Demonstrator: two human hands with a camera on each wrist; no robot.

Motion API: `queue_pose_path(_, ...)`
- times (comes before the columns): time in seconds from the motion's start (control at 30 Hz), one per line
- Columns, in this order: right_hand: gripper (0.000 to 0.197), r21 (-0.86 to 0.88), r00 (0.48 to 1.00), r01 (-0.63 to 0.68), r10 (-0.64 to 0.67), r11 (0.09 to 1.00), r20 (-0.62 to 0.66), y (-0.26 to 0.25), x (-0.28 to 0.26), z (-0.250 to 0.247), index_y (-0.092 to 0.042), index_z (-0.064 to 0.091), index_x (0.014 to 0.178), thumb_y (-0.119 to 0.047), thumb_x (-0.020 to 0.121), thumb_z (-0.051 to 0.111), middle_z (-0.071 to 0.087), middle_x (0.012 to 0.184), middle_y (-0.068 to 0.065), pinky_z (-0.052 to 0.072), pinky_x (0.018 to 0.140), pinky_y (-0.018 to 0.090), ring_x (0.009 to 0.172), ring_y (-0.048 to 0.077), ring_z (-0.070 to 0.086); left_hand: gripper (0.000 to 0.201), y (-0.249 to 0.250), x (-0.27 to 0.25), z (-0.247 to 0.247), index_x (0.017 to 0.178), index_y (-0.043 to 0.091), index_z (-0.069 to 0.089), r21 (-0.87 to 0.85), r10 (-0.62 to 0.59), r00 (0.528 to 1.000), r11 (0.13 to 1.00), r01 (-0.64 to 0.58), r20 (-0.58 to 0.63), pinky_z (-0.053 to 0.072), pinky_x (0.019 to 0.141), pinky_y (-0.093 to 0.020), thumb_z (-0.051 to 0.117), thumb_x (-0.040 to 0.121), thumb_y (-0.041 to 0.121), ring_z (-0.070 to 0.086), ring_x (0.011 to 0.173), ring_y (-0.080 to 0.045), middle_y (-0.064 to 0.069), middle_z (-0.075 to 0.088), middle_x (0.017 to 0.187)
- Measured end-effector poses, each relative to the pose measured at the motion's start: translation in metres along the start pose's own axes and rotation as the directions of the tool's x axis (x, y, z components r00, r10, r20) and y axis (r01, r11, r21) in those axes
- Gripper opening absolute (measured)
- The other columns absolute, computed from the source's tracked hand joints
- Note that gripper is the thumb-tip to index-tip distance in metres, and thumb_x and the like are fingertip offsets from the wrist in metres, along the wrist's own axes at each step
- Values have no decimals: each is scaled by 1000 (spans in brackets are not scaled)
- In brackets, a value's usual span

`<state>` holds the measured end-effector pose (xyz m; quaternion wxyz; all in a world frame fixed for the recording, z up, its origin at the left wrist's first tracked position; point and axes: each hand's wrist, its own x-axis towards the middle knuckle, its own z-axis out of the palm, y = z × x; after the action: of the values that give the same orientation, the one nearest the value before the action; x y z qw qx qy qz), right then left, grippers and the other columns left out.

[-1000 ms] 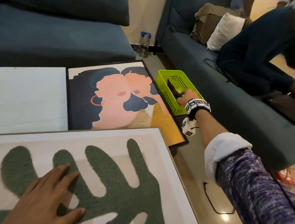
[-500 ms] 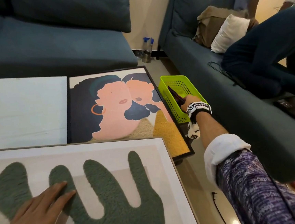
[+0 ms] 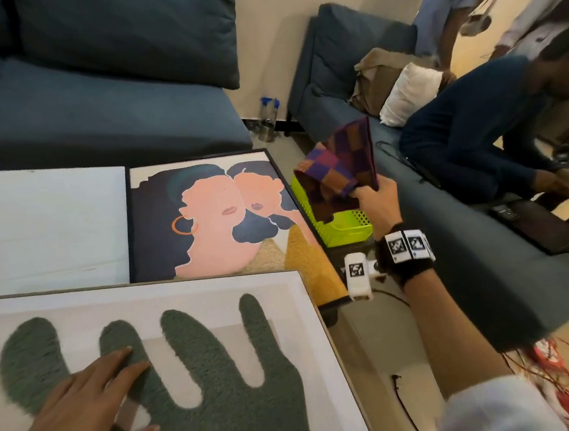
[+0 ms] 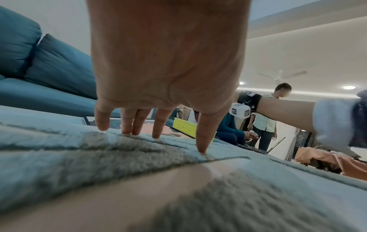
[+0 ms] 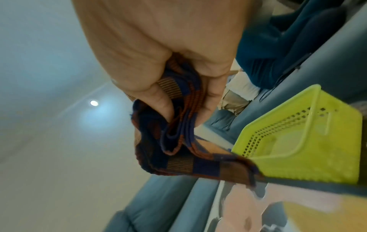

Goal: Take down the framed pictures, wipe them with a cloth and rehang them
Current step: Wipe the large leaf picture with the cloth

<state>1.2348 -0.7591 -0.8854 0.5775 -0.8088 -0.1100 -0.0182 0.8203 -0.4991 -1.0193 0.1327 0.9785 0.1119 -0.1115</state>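
Three framed pictures lie flat on the table. The nearest shows a fuzzy green shape [image 3: 221,375]; my left hand [image 3: 87,414] rests flat on it with fingers spread [image 4: 202,138]. Behind it lies a picture of two pink faces [image 3: 215,221] and a plain pale picture [image 3: 43,226]. My right hand [image 3: 376,200] grips a checked purple and orange cloth [image 3: 337,166] lifted above the green basket [image 3: 346,230]. In the right wrist view thumb and fingers pinch the folded cloth [image 5: 178,141] beside the basket [image 5: 307,141].
A blue sofa [image 3: 93,94] runs behind the table and another [image 3: 451,252] along the right. A person in dark blue [image 3: 475,136] bends over there, near a laptop [image 3: 545,223]. Bottles [image 3: 268,120] stand on the floor; cables [image 3: 406,407] trail beside the table.
My right hand has lifted the checked cloth out of the green basket and raised it. The left hand stays flat on the green picture.
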Motion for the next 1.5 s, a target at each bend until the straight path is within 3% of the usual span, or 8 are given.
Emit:
queue_pose_path(0.1, 19, 178, 997, 38, -50, 983, 63, -36, -73, 10, 1, 71, 88, 5, 72, 61, 68, 82, 14, 57, 78, 49, 79, 27, 63, 104, 12, -4, -20, 150, 35, 55, -88, -29, 1000, 996, 28, -6, 39, 113, -43, 35, 64, 90, 55, 140, -23, 4, 45, 162)
queue_pose_path(0.23, 36, 389, 981, -80, 4, 918, 192, -67, -147, 25, -6, 69, 107, 16, 86, 50, 73, 98, 14, 58, 80, 47, 91, 31, 69, 121, 25, -13, -46, 160, 31, 39, -439, -36, 996, 899, -2, -77, 39, 100, -25, 38, 63, 103, 53, 125, -7, 10, 49, 149)
queue_pose_path(0.43, 40, 398, 848, -371, 131, 839, 513, -55, -237, 74, -5, 73, 115, 12, 84, 54, 68, 119, 29, 44, 98, 72, 115, 53, 61, 104, 39, -18, -84, 131, 21, 66, -998, -162, 985, -20, -60, -56, 59, 83, -24, 100, 41, 60, 75, 108, -11, 2, 79, 120)
queue_pose_path(0.67, 34, 135, 711, -106, -20, 985, 703, -76, -295, 87, -16, 72, 115, 4, 88, 69, 77, 109, 7, 55, 90, 34, 102, 20, 72, 13, 36, -50, -90, 103, 12, 75, -973, -432, 901, -192, -124, -30, 65, 74, -33, 67, 96, 5, 77, 82, -21, -3, 81, 88)
queue_pose_path(0.83, 42, 223, 531, -423, 41, 878, 847, -93, -302, 81, -4, 61, 133, -17, 94, 61, 61, 135, 23, 45, 109, 55, 127, 44, 56, 45, 32, -76, -94, 97, 13, 66, -900, -393, 910, -433, -57, 132, 58, 46, -26, 30, 114, 33, 75, 57, -15, -2, 78, 71)
queue_pose_path(1.13, 26, 111, 752, -283, 149, 953, 642, -100, -319, 99, -23, 73, 110, -14, 104, 50, 77, 107, 0, 62, 77, 32, 99, 20, 74, 40, 36, -101, -108, 127, -5, 68, -975, -436, 897, -220, -22, 79, 63, 69, -37, 41, 105, 15, 70, 88, -33, -19, 72, 105)
queue_pose_path(1.33, 26, 205, 727, -284, 71, 937, 683, -112, -352, 107, -16, 68, 115, -6, 103, 48, 76, 108, 5, 58, 75, 23, 97, 18, 73, 25, 75, -107, -123, 105, 12, 69, -996, -324, 946, -81, -45, -17, 54, 57, -25, 45, 107, 19, 66, 64, -11, 1, 70, 73)
queue_pose_path(1.5, 29, 353, 722, -443, 95, 824, 685, -124, -378, 95, -29, 71, 113, -36, 103, 45, 77, 108, 1, 55, 85, 33, 102, 17, 73, 15, 117, -118, -120, 109, 26, 65, -991, -300, 945, 11, -136, -133, 56, 80, -22, 51, 107, 22, 72, 99, -6, -5, 68, 114)
